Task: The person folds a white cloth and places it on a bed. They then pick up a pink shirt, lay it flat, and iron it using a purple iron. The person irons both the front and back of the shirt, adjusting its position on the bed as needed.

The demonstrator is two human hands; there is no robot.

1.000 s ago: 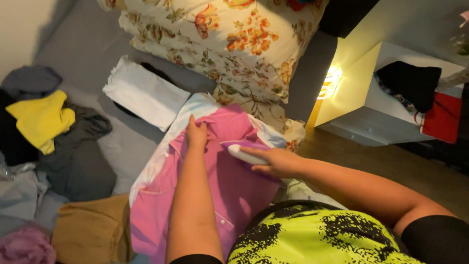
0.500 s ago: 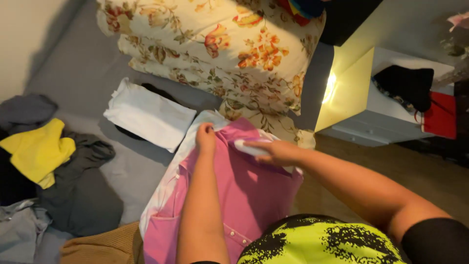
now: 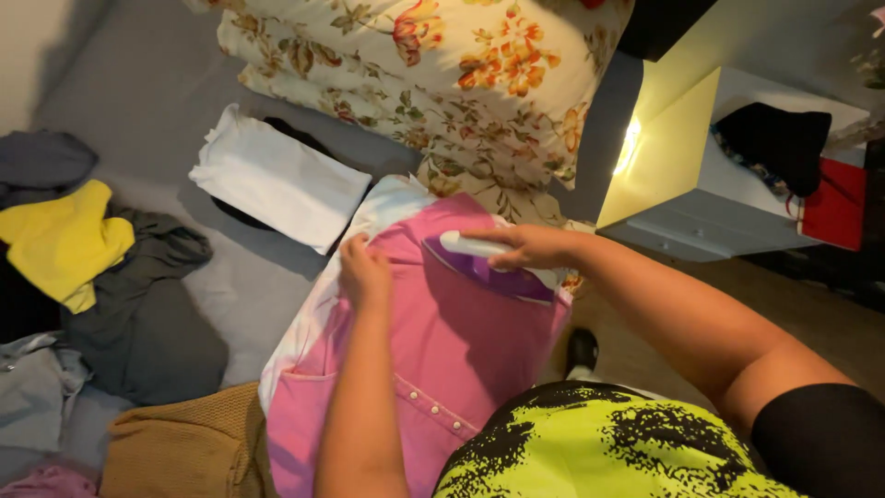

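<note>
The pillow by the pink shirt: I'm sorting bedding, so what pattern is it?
Cream pillow with orange and red flowers, head view.

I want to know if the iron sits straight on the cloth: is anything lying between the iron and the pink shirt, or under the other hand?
Nothing visible does. The right hand holds the iron, which rests directly on the pink shirt near its top edge. The left hand presses flat on the same shirt beside it, with no other garment between.

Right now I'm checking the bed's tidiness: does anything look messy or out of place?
Yes. A loose heap of clothes, yellow, grey and mustard, lies crumpled at the left of the bed, unlike the neatly folded white cloth. The pink shirt under both hands lies flat.
</note>
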